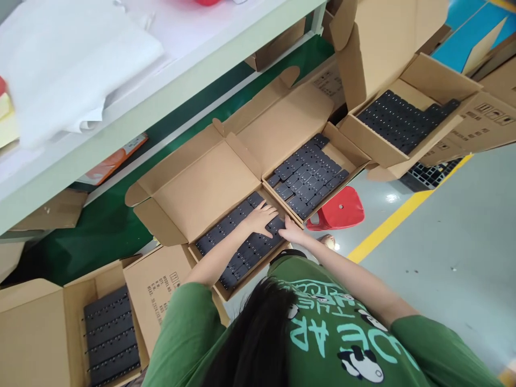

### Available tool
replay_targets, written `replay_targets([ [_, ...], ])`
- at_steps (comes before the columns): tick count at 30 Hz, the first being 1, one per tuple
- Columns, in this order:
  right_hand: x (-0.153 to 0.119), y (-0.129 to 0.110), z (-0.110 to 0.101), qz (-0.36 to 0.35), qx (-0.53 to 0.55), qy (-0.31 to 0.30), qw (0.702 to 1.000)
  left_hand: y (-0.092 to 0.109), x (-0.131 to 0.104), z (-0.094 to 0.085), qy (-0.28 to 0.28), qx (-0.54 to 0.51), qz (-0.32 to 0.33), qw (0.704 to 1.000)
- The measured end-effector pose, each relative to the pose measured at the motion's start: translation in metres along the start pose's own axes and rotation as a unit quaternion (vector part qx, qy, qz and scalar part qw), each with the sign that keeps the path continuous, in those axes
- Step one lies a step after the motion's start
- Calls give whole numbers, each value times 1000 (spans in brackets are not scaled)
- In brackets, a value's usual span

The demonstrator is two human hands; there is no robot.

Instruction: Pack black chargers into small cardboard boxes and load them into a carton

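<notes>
My left hand (260,217) lies with its fingers spread over black rectangular blocks (231,226) dotted with small silver points. They are packed in rows in an open cardboard box (193,250) in front of me. Close by on the right, my right hand (293,232) is at the end of one black block (276,226), its thumb and fingers closed about that end. Part of its grip is hidden. Between the rows and the box's right wall, a strip of bare cardboard shows near my hands.
To the right stand two more open boxes of black blocks (306,177) (403,121). Another box with black blocks (110,333) is at lower left. A white-topped table (161,70) runs along the far side. A red stool (342,208) stands on the grey floor beside a yellow line (387,228).
</notes>
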State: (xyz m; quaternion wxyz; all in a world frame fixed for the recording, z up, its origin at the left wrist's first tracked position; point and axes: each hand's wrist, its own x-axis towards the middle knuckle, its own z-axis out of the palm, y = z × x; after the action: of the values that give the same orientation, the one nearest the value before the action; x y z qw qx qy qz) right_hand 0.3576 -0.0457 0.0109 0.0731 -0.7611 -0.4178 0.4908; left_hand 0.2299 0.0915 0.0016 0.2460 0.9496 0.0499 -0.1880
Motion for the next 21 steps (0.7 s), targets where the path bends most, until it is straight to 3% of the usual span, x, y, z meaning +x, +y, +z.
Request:
replay_targets([
  [4,-60,28,-38,-104,56,-18,993,36,-5,7,83,-7,-9,996],
  [7,-98,76,-93,-132,180,-37,974,54,-4,18,69,0,-51,996],
  [8,-104,98,-119,-123,209,-15,970,56,-3,23,69,6,-70,995],
  [10,-108,149,-186,-99,213,88,968,55,-3,31,77,11,-88,993],
  [13,-90,228,-312,-16,108,307,945,56,-8,34,99,15,-129,987],
  [14,-77,250,-356,-2,77,346,935,61,-9,30,122,12,-156,980],
  [16,-45,282,-438,5,-34,375,926,79,0,11,198,-7,-212,957],
  [18,-7,299,-507,-14,-161,333,929,108,33,-24,284,-37,-228,931],
  [19,12,304,-535,-23,-208,300,931,125,61,-47,318,-50,-216,922],
  [21,48,310,-577,-24,-252,232,939,159,143,-103,355,-74,-170,916],
])
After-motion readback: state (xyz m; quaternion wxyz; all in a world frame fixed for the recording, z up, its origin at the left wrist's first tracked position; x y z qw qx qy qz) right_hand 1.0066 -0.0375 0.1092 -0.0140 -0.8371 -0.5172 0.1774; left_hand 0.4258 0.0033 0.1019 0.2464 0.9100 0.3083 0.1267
